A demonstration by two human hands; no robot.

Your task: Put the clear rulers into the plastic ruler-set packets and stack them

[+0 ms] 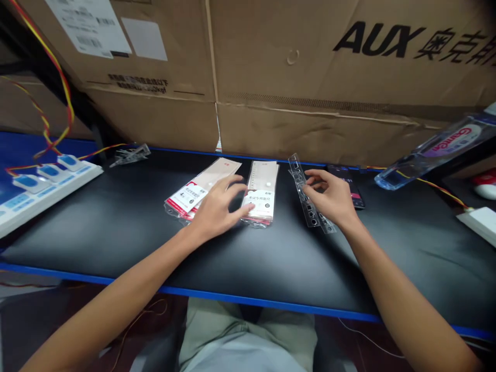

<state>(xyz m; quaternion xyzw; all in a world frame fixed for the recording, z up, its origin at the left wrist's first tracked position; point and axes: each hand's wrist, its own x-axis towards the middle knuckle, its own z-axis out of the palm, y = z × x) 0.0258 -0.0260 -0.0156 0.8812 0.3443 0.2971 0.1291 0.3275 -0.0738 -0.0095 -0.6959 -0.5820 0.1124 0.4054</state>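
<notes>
Curls right hand [329, 195] into a loose, narrow pinch at clear stencil rulers [312, 217], with thumb and fingertips by upper half; cannot tell whether clamped or merely touching; spreads left hand [220, 206] over the gap between left packet [188, 198] and right packet [266, 178], with thumb by white label [266, 212] of the latter; shows no firm hold there, contact hard to judge; find rulers to the right of both packets, overlapped and slanted, over black table [248, 263]; cannot tell how far lifted, if at all; find packets side by side on table, left one angled, right one nearly straight; note phone [358, 200] partly behind right hand, bottle [434, 147] farther right, power strip [50, 188] at far left, carton [271, 72] behind; judge rulers light, thin, springy along the length, likely slick, apt to crack at cut-outs if forced; best to take by both long edges near the middle; judge packets light too, with wrap probably slippery and crinkly, contents likely stiff lengthwise; best to take across the width, with thumb and fingers on opposite long edges, squeezing gently; avoid lifting by loose film at near end, likely floppy
</notes>
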